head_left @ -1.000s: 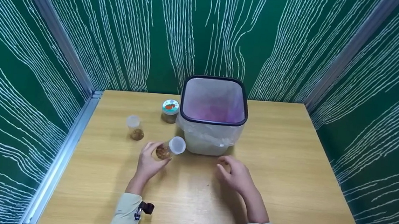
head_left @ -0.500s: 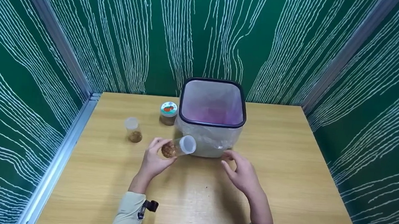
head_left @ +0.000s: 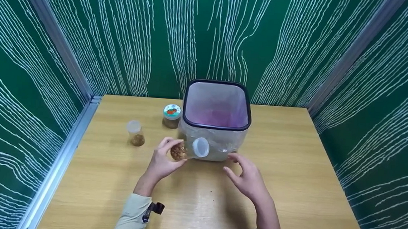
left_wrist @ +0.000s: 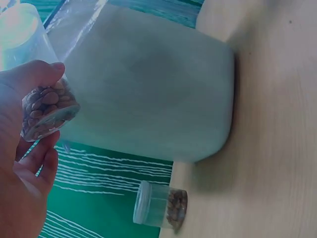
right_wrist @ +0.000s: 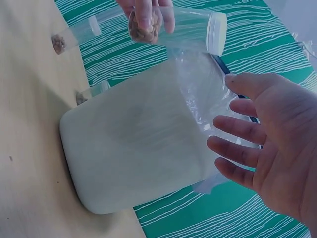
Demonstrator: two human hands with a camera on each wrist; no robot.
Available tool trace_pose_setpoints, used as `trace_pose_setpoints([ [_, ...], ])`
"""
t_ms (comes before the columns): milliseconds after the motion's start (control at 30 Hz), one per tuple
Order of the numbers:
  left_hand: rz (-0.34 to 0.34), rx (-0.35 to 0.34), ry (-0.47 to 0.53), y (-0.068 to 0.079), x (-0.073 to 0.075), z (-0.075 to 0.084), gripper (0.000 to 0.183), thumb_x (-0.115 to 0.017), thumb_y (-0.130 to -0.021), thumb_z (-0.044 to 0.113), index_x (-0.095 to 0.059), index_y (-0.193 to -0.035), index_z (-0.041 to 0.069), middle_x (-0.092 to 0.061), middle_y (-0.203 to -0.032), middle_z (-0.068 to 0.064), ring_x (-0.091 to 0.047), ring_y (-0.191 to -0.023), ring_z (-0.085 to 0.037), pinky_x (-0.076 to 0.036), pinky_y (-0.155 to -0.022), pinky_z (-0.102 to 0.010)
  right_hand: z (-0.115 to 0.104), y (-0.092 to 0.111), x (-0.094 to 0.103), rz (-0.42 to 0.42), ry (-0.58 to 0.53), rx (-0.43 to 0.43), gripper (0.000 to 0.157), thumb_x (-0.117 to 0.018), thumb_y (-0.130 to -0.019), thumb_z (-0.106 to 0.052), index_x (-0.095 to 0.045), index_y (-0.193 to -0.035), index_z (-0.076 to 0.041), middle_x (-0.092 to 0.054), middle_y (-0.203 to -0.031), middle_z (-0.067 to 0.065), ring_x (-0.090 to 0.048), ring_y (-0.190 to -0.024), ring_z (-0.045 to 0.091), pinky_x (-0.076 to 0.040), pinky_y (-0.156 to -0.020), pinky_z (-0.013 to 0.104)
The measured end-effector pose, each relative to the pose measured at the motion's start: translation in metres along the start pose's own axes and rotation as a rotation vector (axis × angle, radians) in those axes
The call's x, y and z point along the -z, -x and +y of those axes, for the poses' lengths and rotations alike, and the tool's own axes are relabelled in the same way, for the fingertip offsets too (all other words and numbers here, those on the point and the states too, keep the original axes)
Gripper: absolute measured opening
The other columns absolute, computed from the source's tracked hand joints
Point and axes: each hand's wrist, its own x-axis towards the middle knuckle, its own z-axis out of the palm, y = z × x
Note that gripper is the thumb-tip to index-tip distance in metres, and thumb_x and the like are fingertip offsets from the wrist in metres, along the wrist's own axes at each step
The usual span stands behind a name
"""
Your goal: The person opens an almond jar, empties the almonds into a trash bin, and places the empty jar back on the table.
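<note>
My left hand (head_left: 163, 161) grips a clear plastic jar (right_wrist: 185, 26) around its lower end, in front of the bin. Brown nut-like pieces (left_wrist: 47, 106) fill the bottom of this jar, and its white lid (head_left: 201, 147) is on. The jar leans with the lid toward my right hand (head_left: 249, 175). That hand holds nothing; its fingers are spread and loosely bent near the bin's front, a short way from the lid. The bin (head_left: 208, 149) is pale with a dark rim and a clear plastic liner (right_wrist: 198, 94).
A second tall jar (head_left: 136, 134) with brown contents stands on the table (head_left: 276, 152) at the left. A short jar (head_left: 171, 116) with a carrot-like picture on its lid sits beside the bin. Green walls with white lines enclose the table's back and sides.
My left hand has moved the jar right and slightly up, tilting its lid further toward my right hand. The right hand's fingers have spread a little more.
</note>
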Motion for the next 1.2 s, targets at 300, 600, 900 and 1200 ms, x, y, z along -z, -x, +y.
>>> trace_pose_setpoints([
  [300,-0.038,-0.028,-0.004,-0.001,-0.008,0.006,0.059,-0.087,-0.064,0.009,-0.066,-0.119,0.011,-0.053,-0.112,-0.001,-0.055,-0.103,-0.018,-0.049,-0.09,-0.034,-0.004,0.0,0.004,-0.002,-0.067,0.022,0.044,-0.08,-0.081,-0.018,-0.063,-0.121,-0.011,-0.065,-0.109,-0.003,-0.062,-0.101,0.023,-0.051,-0.085,0.041],
  [600,-0.057,-0.065,-0.004,-0.001,-0.015,0.012,0.058,-0.087,-0.064,0.01,-0.066,-0.118,0.009,-0.053,-0.112,-0.002,-0.055,-0.102,-0.018,-0.049,-0.09,-0.033,-0.004,-0.002,0.004,-0.016,-0.104,0.011,0.049,-0.081,-0.081,-0.021,-0.061,-0.124,-0.009,-0.064,-0.11,-0.004,-0.061,-0.102,0.017,-0.05,-0.086,0.041],
  [900,-0.076,-0.045,-0.011,-0.001,-0.018,0.013,0.058,-0.086,-0.064,0.01,-0.066,-0.118,0.01,-0.052,-0.111,-0.001,-0.055,-0.101,-0.018,-0.05,-0.089,-0.032,-0.005,-0.007,0.001,-0.034,-0.135,-0.01,0.057,-0.081,-0.081,-0.024,-0.057,-0.128,-0.003,-0.064,-0.109,-0.002,-0.062,-0.101,0.026,-0.049,-0.086,0.045],
  [1200,-0.09,-0.055,-0.016,0.003,-0.026,0.016,0.058,-0.085,-0.063,0.007,-0.067,-0.118,0.012,-0.052,-0.109,0.0,-0.056,-0.099,-0.016,-0.051,-0.084,-0.028,-0.007,-0.008,-0.002,-0.035,-0.138,0.01,0.058,-0.082,-0.079,-0.024,-0.056,-0.128,-0.006,-0.065,-0.107,0.002,-0.061,-0.099,0.022,-0.05,-0.085,0.043],
])
